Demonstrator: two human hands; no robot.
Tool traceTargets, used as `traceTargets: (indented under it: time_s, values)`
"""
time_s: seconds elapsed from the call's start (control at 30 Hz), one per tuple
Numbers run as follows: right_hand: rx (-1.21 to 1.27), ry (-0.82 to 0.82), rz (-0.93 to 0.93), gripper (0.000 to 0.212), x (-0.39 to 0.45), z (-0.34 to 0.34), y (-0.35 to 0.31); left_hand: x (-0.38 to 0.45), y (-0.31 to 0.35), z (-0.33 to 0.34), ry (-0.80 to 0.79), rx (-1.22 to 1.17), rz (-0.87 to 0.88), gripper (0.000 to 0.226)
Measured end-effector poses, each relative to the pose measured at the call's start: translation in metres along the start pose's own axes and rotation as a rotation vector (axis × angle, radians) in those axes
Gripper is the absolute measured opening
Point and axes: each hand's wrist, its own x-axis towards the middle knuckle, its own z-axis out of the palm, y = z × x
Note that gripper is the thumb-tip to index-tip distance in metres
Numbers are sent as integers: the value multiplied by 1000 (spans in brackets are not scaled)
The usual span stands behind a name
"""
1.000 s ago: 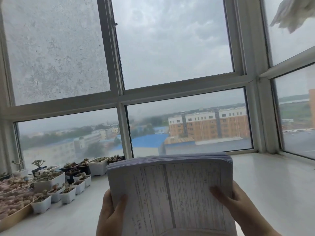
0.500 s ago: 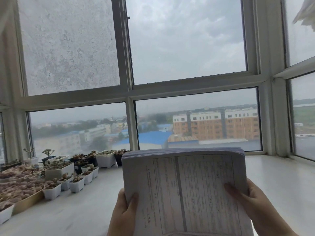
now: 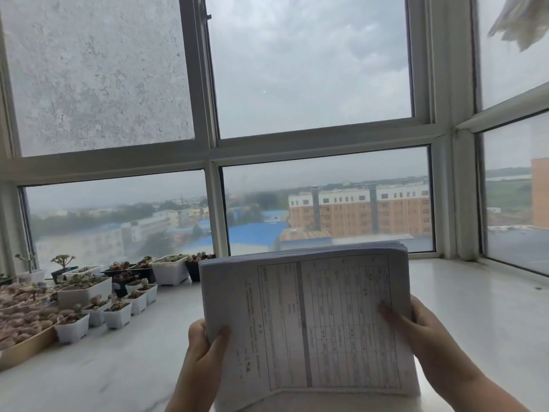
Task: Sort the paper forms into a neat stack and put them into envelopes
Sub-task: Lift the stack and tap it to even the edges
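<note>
A thick stack of printed paper forms (image 3: 309, 319) is held up in front of me above the white sill, its top sheet showing a ruled table. My left hand (image 3: 205, 346) grips the stack's left edge, thumb on the top sheet. My right hand (image 3: 421, 331) grips the right edge, thumb lying across the print. The far edge of the stack is slightly uneven. No envelope is in view.
A white window sill (image 3: 475, 307) runs under large windows (image 3: 312, 69). Several small white pots of succulents (image 3: 118, 310) and a tray of them (image 3: 20, 337) crowd the left side. A pale cloth (image 3: 520, 22) hangs at top right.
The view has shifted, so the stack and both hands sit a little further right in frame. Both hands keep the same grip on the stack.
</note>
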Motion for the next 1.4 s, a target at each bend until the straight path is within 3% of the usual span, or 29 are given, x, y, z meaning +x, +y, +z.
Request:
traceTargets:
  time_s: [0.1, 0.2, 0.23, 0.37, 0.47, 0.57, 0.63, 0.8, 0.93, 1.0, 1.1, 1.17, 1.23, 1.33, 1.4]
  values:
    - [55, -23, 25, 65, -1, -3, 2, 2, -4, -6, -53, -33, -47, 49]
    - [57, -87, 113, 66, -2, -8, 5, 4, -9, -14, -160, -41, -124, 76]
    - [55, -106, 130, 65, -1, -10, 7, 2, -7, -15, -192, -42, -132, 74]
    - [42, -59, 96, 55, 1, -9, 6, 6, -8, -15, -177, 14, -34, 20]
    - [64, -69, 109, 67, 0, -7, 9, 5, -14, -14, -211, 9, -48, 22]
    - [97, -71, 141, 46, 1, -9, 12, 4, -14, -14, -226, 22, -86, 25]
    - [80, -86, 154, 44, 2, -11, 12, 5, -13, -16, -249, 15, -101, 26]
    - [67, -129, 175, 53, 1, -9, 9, 4, -12, -20, -288, 65, -103, 42]
    - [57, -51, 140, 49, 3, -10, 8, 0, 4, -26, -374, -20, -166, 97]
    - [57, -58, 133, 43, 5, -13, 6, -3, 17, -27, -447, -102, -259, 100]
    - [130, -80, 176, 52, 7, -17, 5, -12, 36, -24, -476, -224, -345, 88]
    - [138, -113, 187, 56, 8, -18, 1, -19, 49, -20, -473, -308, -418, 64]
    - [105, -173, 200, 56, 7, -17, -7, -28, 60, -18, -405, -322, -464, 42]
    - [34, -256, 306, 57, 3, -19, -19, -34, 62, -19, -279, -293, -505, 32]
    - [39, -229, 416, 57, 2, -25, -26, -39, 61, -20, -167, -302, -468, 17]
